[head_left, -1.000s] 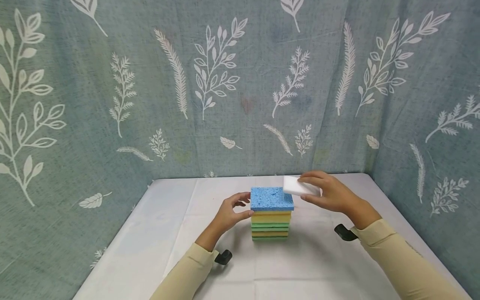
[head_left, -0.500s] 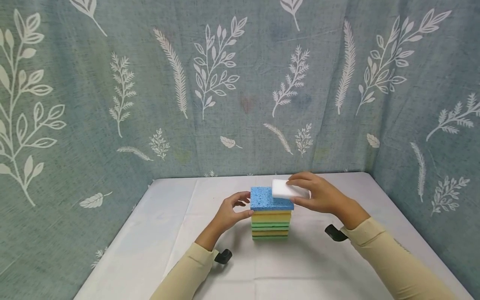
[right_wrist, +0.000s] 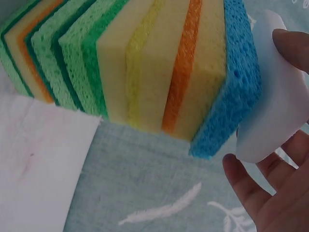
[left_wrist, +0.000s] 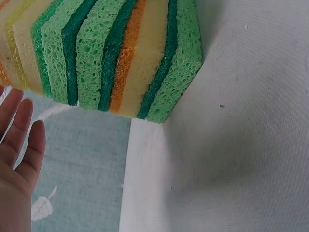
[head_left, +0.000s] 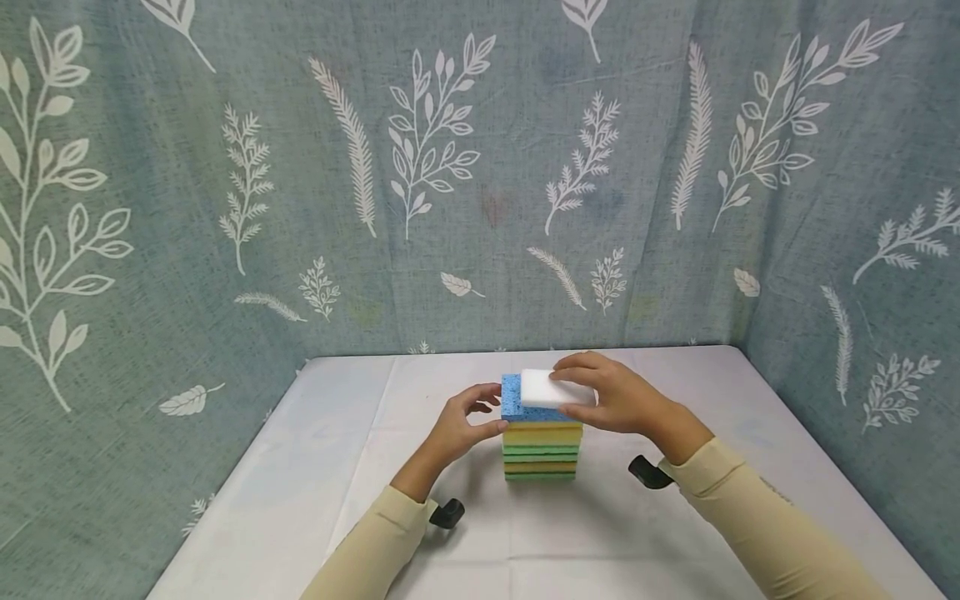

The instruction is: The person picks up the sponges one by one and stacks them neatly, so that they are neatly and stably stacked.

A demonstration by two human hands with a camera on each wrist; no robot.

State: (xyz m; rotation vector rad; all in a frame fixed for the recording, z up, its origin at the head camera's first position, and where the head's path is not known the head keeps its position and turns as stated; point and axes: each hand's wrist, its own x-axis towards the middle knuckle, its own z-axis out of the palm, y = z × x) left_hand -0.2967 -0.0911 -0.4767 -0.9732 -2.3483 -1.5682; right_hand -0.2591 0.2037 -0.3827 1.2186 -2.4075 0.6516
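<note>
A stack of sponges stands on the table, its layers green, cream, yellow and orange, with a blue sponge on top. My right hand pinches a white sponge over the blue one. In the right wrist view the white sponge lies close against the blue face, slightly tilted; whether it rests fully there I cannot tell. My left hand is at the stack's upper left side, thumb near the front corner. Its fingers look fairly straight beside the layers in the left wrist view.
A white cloth covers the table around the stack. Behind and at both sides hangs a blue-green curtain with white leaf prints. A dark wrist camera sits at the left cuff, another dark camera at the right.
My right hand has carried the white sponge leftward, and lately a little downward, over the blue sponge, covering more of it. The left hand and the stack have stayed put.
</note>
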